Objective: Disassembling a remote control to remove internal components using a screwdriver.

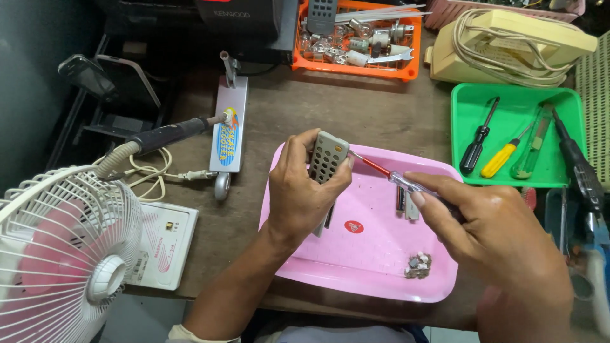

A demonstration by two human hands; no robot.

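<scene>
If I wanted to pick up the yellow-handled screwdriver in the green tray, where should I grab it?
Grip the yellow-handled screwdriver by its thick handle, coming down from above. It lies flat and slanted in the green tray, with its thin shaft running up and to the right. A black-handled screwdriver lies to its left and a clear green tool close on its right.

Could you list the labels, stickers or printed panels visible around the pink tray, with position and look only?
Round red sticker: on the pink tray, below the left hand.
Long blue and yellow label: on the toy scooter left of the tray.
White box with a red swirl: beside the fan.
Black panel with pale lettering: top edge.
</scene>
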